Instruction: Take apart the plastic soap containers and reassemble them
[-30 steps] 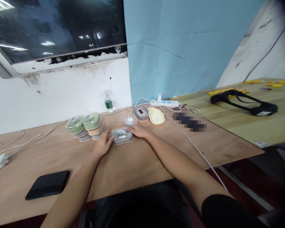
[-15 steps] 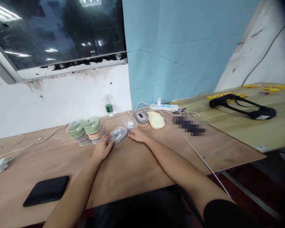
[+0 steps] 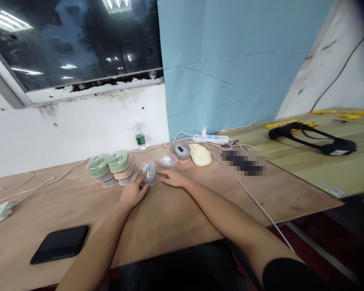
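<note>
A small grey food container (image 3: 149, 173) with a clear lid sits on the brown tabletop, a pale piece showing under the lid. My left hand (image 3: 134, 191) grips its left side, fingers over the edge and thumb along the near side. Just right of the container, a small gap away, my right hand (image 3: 172, 178) rests with fingers stretched toward it and nothing in them. Behind lies a clear plastic lid (image 3: 166, 160). To the left stand stacked containers, a green-topped stack (image 3: 98, 163) and a second green-topped stack (image 3: 119, 161), with grey and peach layers below.
A grey lid (image 3: 181, 149) on a peach container and a cream-yellow lid (image 3: 200, 155) lie behind my right hand. A water bottle (image 3: 140, 139) and a power strip (image 3: 210, 139) stand by the wall. A black phone (image 3: 60, 244) lies front left; a white cable (image 3: 261, 207) runs right.
The grey container has turned, so its long side now points away from me. My right hand has let go of its right side, and its fingers have straightened.
</note>
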The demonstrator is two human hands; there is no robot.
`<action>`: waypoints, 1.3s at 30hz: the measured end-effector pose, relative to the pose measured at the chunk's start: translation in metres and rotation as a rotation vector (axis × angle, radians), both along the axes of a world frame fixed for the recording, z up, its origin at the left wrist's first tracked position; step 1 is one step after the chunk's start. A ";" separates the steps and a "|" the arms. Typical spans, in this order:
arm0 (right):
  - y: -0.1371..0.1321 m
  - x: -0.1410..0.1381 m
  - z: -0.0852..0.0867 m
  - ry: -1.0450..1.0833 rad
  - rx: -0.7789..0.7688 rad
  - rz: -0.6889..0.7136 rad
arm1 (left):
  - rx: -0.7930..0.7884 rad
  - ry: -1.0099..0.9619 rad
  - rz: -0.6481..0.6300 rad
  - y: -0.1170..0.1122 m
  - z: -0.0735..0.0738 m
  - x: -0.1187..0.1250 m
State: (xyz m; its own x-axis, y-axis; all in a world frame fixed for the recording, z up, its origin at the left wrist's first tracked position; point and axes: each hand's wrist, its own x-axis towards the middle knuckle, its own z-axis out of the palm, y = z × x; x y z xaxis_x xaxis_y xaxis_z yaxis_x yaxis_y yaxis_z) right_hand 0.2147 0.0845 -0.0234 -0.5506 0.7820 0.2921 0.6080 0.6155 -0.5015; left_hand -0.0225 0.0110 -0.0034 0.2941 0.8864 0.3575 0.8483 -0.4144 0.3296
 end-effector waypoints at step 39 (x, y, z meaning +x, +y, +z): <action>0.037 0.117 0.009 0.065 0.021 -1.206 | -0.017 0.049 0.118 0.000 -0.002 0.002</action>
